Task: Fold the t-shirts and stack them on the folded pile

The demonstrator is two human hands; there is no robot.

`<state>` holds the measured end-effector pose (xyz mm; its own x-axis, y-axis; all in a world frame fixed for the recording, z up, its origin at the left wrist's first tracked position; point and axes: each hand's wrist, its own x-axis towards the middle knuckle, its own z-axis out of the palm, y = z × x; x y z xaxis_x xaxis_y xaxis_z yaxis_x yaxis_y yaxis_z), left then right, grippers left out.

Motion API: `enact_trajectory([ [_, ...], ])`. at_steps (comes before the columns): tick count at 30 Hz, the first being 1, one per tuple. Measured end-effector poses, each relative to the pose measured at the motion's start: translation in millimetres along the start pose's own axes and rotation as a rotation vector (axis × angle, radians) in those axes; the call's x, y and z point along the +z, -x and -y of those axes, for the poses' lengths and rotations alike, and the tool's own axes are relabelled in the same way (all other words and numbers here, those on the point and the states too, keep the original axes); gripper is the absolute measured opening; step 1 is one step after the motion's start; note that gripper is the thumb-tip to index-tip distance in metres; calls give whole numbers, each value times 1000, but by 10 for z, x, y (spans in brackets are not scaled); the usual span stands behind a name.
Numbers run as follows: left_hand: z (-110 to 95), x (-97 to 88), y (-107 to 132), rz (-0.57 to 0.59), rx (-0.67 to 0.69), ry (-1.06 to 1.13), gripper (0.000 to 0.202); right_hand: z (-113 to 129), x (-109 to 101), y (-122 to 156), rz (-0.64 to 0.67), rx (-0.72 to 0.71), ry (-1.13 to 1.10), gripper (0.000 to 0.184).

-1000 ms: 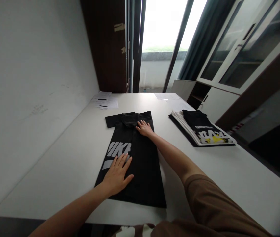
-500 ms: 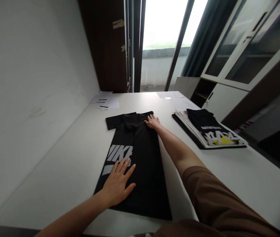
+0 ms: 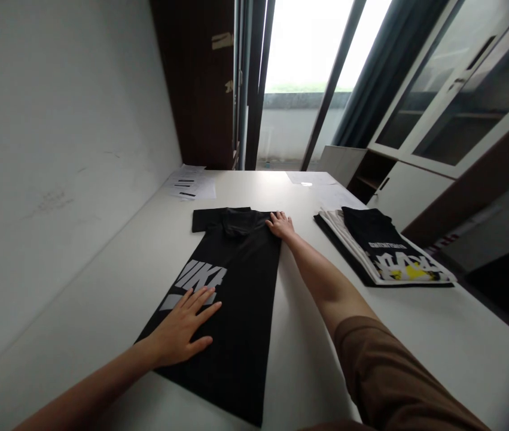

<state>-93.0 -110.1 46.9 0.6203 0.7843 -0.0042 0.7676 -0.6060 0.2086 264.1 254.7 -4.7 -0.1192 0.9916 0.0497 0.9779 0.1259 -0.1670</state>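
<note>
A black T-shirt (image 3: 240,287) with a white print lies lengthwise on the white table (image 3: 115,293), its right side folded over and its left sleeve sticking out at the far end. My left hand (image 3: 182,326) rests flat on its near left part, fingers spread, just below the print. My right hand (image 3: 281,225) is stretched out to the far right corner of the shirt, by the collar, fingers flat on the cloth edge.
A stack of folded shirts (image 3: 384,251) lies to the right on the table. Papers (image 3: 189,182) sit at the far left corner, another sheet (image 3: 305,178) at the far edge. A wall runs along the left; cabinets and a glass door stand beyond.
The shirt's near end has swung left, so it now lies slanted. My left hand moved left with it. My right hand slid from the shirt's middle to its far right corner.
</note>
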Motion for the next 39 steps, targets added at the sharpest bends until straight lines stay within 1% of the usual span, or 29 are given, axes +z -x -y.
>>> enact_trajectory([
  [1, -26, -32, -35, -11, 0, 10, 69, 65, -3, 50, -15, -47, -5, 70],
  [3, -102, -93, -114, -30, 16, 35, 63, 220, 6, 208, -27, -187, -37, 68],
  [5, -192, -137, -203, -21, 71, 67, 59, 374, 29, 448, -4, -348, -97, 65],
  [7, -271, -157, -311, 1, 150, 100, 57, 499, 43, 752, 31, -505, -153, 62],
  [9, -317, -149, -441, 10, 217, 131, 57, 592, 25, 1072, 73, -650, -176, 59],
  [11, -326, -117, -587, 13, 264, 156, 57, 659, -28, 1348, 116, -759, -185, 56],
  [13, -315, -67, -725, 28, 300, 166, 60, 702, -92, 1527, 150, -839, -193, 53],
  [14, -312, -40, -781, 40, 316, 164, 62, 713, -119, 1571, 157, -865, -195, 52],
  [16, -333, 11, -847, 56, 349, 157, 68, 709, -146, 1569, 151, -868, -188, 52],
  [18, -405, 43, -843, 64, 383, 163, 74, 680, -137, 1474, 130, -815, -164, 53],
  [20, -528, 44, -781, 79, 416, 186, 78, 648, -104, 1337, 121, -742, -133, 55],
  [22, -673, 16, -690, 110, 455, 214, 78, 632, -63, 1209, 120, -686, -111, 57],
  [25, -850, -36, -571, 163, 523, 253, 73, 654, -17, 1094, 120, -650, -93, 58],
  [27, -911, -41, -530, 175, 550, 260, 71, 696, -8, 1074, 123, -630, -82, 59],
  [29, -927, -16, -520, 161, 561, 248, 70, 748, -16, 1097, 123, -605, -75, 59],
  [31, -905, 18, -532, 130, 555, 233, 71, 802, -32, 1160, 122, -619, -80, 58],
  [34, -773, 47, -583, 69, 492, 194, 72, 867, -55, 1313, 124, -730, -115, 56],
  [37, -500, 60, -660, -2, 360, 111, 71, 897, -66, 1466, 128, -844, -164, 54],
  [39, -292, 89, -705, -29, 269, 60, 69, 895, -68, 1517, 130, -878, -180, 53],
])
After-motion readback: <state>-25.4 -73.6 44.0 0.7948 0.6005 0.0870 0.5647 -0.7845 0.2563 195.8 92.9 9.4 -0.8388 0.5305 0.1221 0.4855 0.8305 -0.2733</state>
